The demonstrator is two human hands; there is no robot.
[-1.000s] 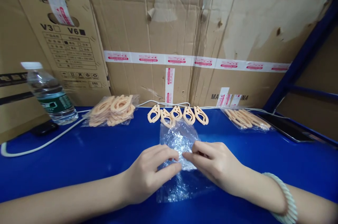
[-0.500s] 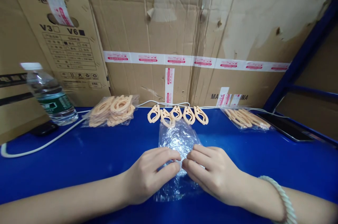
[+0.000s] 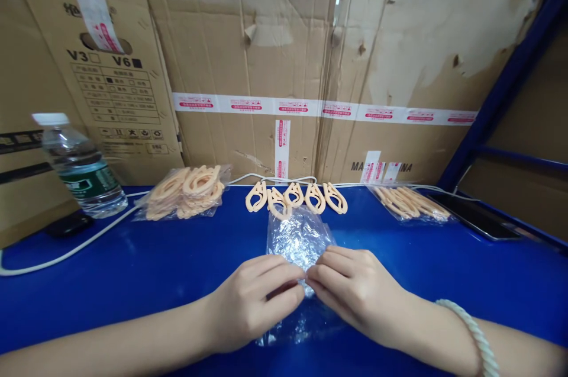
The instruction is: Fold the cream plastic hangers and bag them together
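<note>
A clear plastic bag (image 3: 298, 238) lies flat on the blue table in front of me, its near part partly hidden by my hands. My left hand (image 3: 255, 300) is closed in a pinch on the bag's middle from the left. From the right, my right hand (image 3: 361, 294), with a pale braided band on the wrist, pinches the same spot, its fingertips almost touching the left ones. Just beyond the bag, several beige loop-shaped plastic pieces like folding hangers (image 3: 315, 199) lie in a row; one (image 3: 279, 204) touches the bag's far edge.
A filled bag of beige pieces (image 3: 195, 190) lies at left, another (image 3: 410, 202) at right. A water bottle (image 3: 84, 170), a black object (image 3: 68, 224) and a white cable (image 3: 89, 242) are on the left; a phone (image 3: 474, 217) is far right. Cardboard (image 3: 248, 146) stands behind.
My left and right fingertips have come closer together over the bag. The whole view has shifted slightly; the beige pieces and filled bags have not moved.
</note>
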